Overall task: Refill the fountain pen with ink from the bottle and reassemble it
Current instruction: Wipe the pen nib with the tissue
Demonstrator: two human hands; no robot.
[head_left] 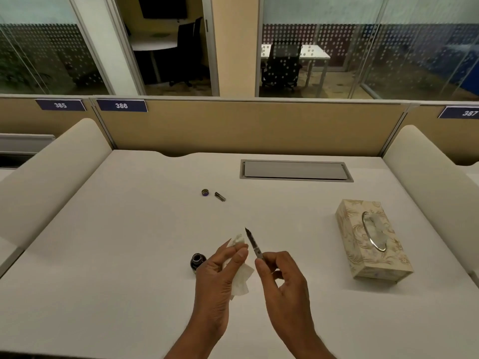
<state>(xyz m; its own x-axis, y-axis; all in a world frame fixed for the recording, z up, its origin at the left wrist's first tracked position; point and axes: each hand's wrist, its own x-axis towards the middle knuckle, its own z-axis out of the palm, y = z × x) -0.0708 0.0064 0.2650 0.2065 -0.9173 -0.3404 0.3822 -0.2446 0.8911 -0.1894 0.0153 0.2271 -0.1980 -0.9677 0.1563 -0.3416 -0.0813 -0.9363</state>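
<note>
On the desk point(129, 229), the open ink bottle point(198, 260) sits just left of the left hand point(220, 275), whose grip clutches a tissue point(239, 278). The right hand point(282, 283) pinches the pen's nib section point(252, 244) by its rear; its long axis points up-left, tip beside the tissue.

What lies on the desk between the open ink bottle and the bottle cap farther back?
Nothing: in the head view the white desk is bare between the ink bottle and the bottle cap. The left hand's tissue sits just right of that line.
</note>
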